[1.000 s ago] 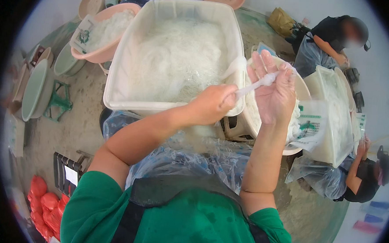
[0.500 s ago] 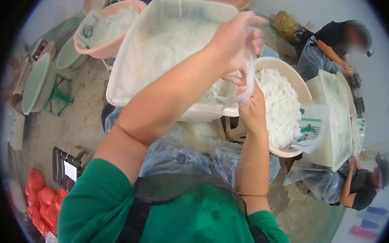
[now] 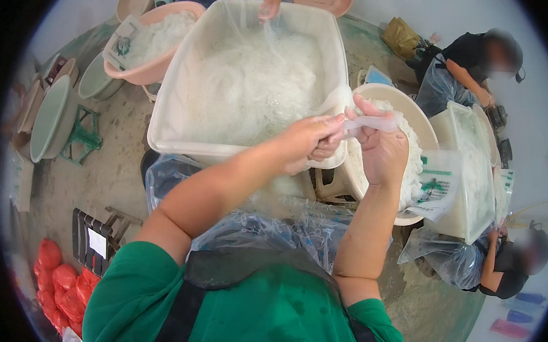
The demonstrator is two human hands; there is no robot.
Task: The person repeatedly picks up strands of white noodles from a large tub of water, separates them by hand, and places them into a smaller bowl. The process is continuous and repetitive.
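A wet, translucent white strand [image 3: 375, 122] stretches between my hands over the tub's near right corner. My left hand [image 3: 316, 142] is closed round one end of it. My right hand [image 3: 383, 153] is palm up with fingers partly curled, the strand lying across them. Part of the strand hangs over the rim of the big white tub [image 3: 225, 150], beside my hands. Cloudy water and a tangle of similar strands [image 3: 263, 77] fill the tub. Beneath my right hand stands a cream basin [image 3: 426, 126] heaped with a white, clumpy mass [image 3: 412, 178].
Across the tub, a co-worker's hands [image 3: 271, 7] hold strands. Two more people work at another white tub [image 3: 479, 222] on the right. A pink basin [image 3: 136, 73], a green stool [image 3: 85, 137] and a green basin [image 3: 48, 125] stand left. Red bags [image 3: 64, 277] lie lower left.
My left hand has come down from above the tub's right side, toward me. My right hand has shifted right and turned palm up. The strand is now stretched sideways. The co-worker's hands show more.
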